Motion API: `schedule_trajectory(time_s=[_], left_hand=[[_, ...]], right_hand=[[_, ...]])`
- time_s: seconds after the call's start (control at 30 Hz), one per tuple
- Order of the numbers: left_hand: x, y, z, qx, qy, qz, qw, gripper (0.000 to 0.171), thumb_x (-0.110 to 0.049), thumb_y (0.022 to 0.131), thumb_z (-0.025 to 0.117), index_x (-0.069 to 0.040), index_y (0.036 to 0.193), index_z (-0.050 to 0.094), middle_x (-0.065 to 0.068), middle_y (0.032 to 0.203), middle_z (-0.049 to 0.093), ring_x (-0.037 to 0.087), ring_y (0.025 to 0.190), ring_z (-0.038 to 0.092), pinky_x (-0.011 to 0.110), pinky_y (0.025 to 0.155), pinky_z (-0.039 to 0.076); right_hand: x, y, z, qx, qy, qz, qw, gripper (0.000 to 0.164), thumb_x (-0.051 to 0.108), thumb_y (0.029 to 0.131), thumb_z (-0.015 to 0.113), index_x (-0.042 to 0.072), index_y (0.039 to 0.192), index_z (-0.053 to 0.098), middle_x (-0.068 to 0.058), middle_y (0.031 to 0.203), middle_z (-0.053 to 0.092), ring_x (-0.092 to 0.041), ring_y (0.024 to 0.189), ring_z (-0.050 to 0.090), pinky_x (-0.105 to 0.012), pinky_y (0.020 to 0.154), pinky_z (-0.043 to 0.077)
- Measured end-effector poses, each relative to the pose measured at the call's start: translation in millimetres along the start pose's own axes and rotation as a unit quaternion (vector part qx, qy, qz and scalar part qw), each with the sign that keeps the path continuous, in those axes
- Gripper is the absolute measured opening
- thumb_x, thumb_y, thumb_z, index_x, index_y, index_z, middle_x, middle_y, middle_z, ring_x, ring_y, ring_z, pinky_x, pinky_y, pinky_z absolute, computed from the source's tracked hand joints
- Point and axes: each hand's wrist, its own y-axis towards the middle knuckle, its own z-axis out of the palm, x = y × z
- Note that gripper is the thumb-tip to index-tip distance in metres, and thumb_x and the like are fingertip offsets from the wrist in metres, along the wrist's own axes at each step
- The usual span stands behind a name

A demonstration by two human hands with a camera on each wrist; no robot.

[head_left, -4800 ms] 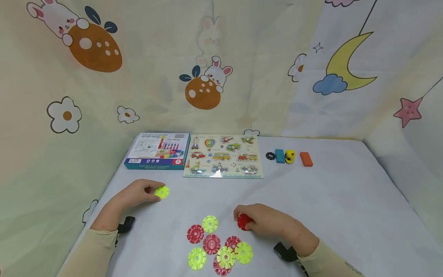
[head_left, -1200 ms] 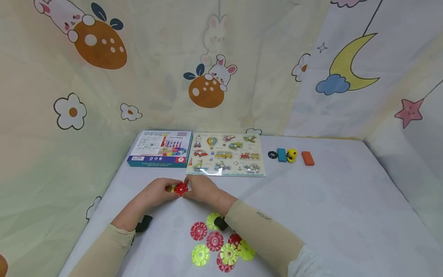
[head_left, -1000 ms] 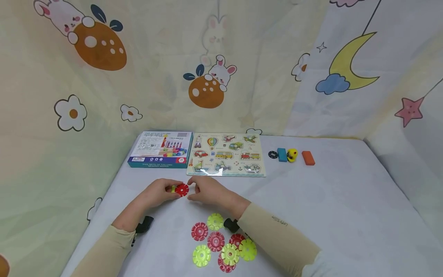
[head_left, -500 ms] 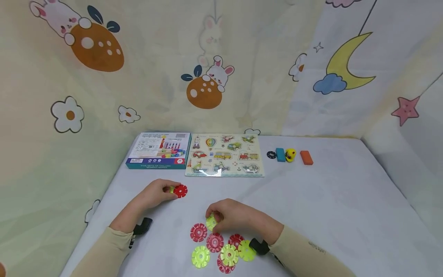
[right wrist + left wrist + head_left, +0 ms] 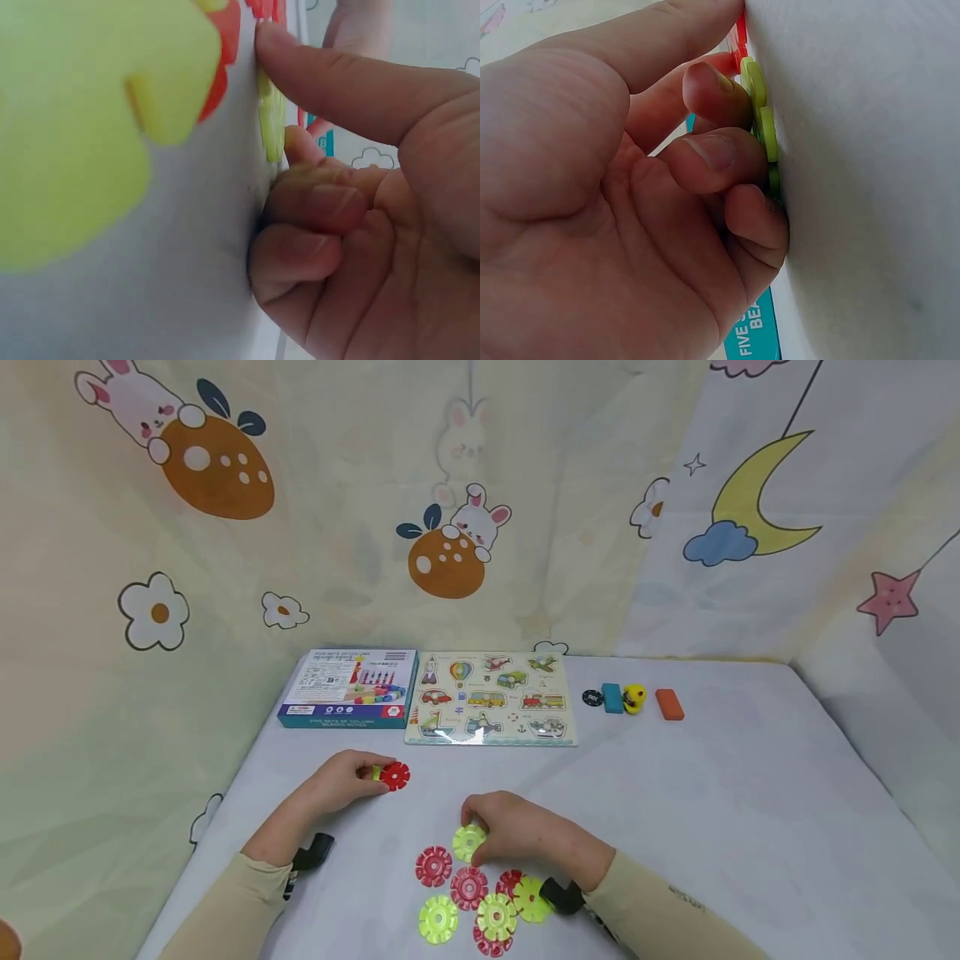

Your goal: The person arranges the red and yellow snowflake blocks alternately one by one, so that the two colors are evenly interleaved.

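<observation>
My left hand pinches a red notched building disc together with a yellow-green disc at the left of the table. The red one overlaps the yellow-green one, which is mostly hidden by the fingers in the head view. Thumb and fingers of my right hand grip the edges of another yellow-green disc, low at the tabletop. Just below it lie loose discs, among them a red one, a second red one and a yellow-green one.
A bead-set box and a picture puzzle board lie along the back. To their right are a black round chip, a blue block, a yellow toy duck and an orange block. Printed cloth walls surround the table.
My right hand brought the red disc to the left hand's yellow-green disc, let go, and moved back right to the loose discs, where it grips a yellow-green one. The left hand shifted slightly right.
</observation>
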Motion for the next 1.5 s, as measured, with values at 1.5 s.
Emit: schedule_trajectory(time_s=[1.5], left_hand=[[1.8,4.4,-2.0,0.014,0.004,-0.002,0.9999,0.045,-0.03,0.078,0.077,-0.026,0.121,0.066,0.007,0.075,0.051,0.021,0.077,0.049,0.032,0.063,0.04]], right_hand=[[30.5,71.4,-13.9,-0.109,0.095,0.015,0.989,0.045,0.016,0.075,0.08,0.012,0.117,0.066,0.0,0.078,0.054,-0.014,0.074,0.05,-0.026,0.062,0.042]])
